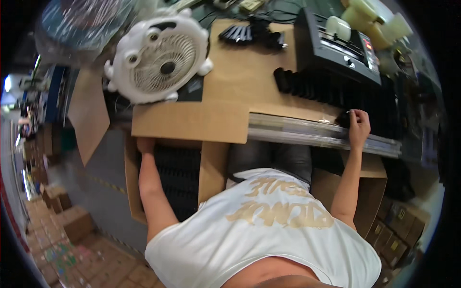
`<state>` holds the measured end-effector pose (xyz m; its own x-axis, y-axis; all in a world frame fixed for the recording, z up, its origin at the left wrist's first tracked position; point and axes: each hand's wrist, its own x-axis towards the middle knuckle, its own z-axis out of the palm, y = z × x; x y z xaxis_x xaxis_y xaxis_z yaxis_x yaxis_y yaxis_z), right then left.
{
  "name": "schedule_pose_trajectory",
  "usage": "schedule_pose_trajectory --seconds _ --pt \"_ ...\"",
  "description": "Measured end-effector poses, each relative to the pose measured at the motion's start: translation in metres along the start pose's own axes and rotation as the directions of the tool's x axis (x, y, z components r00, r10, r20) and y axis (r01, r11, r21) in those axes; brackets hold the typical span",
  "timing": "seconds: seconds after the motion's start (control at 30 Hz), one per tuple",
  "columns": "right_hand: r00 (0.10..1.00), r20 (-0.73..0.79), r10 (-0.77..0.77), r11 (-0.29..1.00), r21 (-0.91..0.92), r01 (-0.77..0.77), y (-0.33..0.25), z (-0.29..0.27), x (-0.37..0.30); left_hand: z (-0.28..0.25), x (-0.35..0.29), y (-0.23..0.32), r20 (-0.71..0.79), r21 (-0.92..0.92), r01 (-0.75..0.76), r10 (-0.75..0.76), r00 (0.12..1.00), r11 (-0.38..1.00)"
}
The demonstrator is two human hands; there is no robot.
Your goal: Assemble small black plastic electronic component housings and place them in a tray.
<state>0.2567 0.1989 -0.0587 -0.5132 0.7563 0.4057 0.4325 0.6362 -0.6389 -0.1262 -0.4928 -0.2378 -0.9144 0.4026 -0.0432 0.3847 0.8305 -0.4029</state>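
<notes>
A small black part [343,118] sits at the table's [240,77] front edge, pinched in the right hand [359,126] beside a row of black parts [331,89]. The left hand [145,144] reaches into a cardboard box [213,173] (fingers hidden, perhaps gripping something). A white fan [158,55] lies behind.

We cannot see the fingers of the left hand [145,144]: they go under the cardboard flap [189,122] into the box [180,180] of black parts. The right hand [359,126] pinches something dark (too small to tell) at the table edge [321,134].
</notes>
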Motion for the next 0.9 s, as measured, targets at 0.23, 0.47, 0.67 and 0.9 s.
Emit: schedule_pose_trajectory --seconds 0.23,0.47,0.67,0.9 --pt "0.999 0.021 0.039 0.999 0.004 -0.040 -0.015 -0.008 0.002 -0.079 -0.032 -0.003 0.272 -0.900 0.419 -0.603 0.750 0.116" --pt "1.000 0.025 0.010 0.999 0.045 -0.011 -0.027 -0.001 0.008 -0.130 -0.141 -0.026 0.353 -0.163 -0.309 -0.347 0.869 -0.937" --pt "0.996 0.086 -0.009 0.999 0.053 0.004 -0.026 -0.002 0.008 -0.348 -0.087 0.108 -0.097 -0.783 -0.241 -0.270 0.958 -0.574" --pt "0.999 0.026 0.022 0.992 0.120 -0.025 -0.025 -0.002 0.003 -0.415 0.096 0.251 -0.580 -0.613 -0.708 0.409 0.705 0.351"
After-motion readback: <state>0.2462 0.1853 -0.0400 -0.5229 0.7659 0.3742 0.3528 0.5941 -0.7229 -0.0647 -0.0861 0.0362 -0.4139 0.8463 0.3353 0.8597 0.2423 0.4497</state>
